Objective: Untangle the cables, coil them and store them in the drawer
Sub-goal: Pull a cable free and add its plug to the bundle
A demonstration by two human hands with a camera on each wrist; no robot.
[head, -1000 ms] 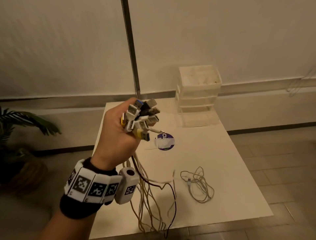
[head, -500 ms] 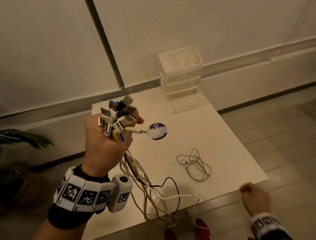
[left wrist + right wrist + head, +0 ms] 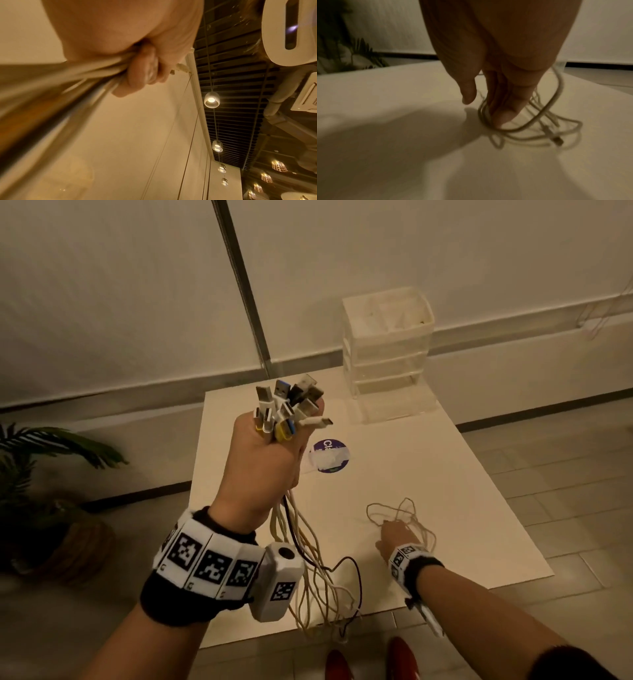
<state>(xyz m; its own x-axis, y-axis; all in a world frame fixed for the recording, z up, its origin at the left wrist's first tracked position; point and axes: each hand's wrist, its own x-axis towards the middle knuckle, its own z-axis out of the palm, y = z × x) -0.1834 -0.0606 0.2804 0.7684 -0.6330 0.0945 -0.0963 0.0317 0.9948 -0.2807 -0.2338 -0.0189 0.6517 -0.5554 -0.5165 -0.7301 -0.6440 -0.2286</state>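
My left hand (image 3: 263,460) is raised over the table's left side and grips a bundle of cables (image 3: 315,570). Their USB plugs (image 3: 289,409) stick up out of the fist, and the cords hang down past the table's near edge. In the left wrist view the curled fingers (image 3: 139,70) clamp the blurred cords (image 3: 68,81). A loose white cable (image 3: 406,513) lies tangled on the table. My right hand (image 3: 394,537) reaches down onto it; its straight fingers (image 3: 505,111) touch the loops (image 3: 539,125), with the thumb (image 3: 469,93) apart. The clear plastic drawer unit (image 3: 387,350) stands at the table's far end, its drawers closed.
The white table (image 3: 462,508) carries a round purple sticker (image 3: 329,455) near its middle. A potted plant (image 3: 51,474) stands on the floor to the left. Red shoes (image 3: 400,659) show below the table's near edge. A wall runs behind.
My right hand has come up from below the table's near edge and reached the loose white cable. The left hand still holds the bundle, now more upright.
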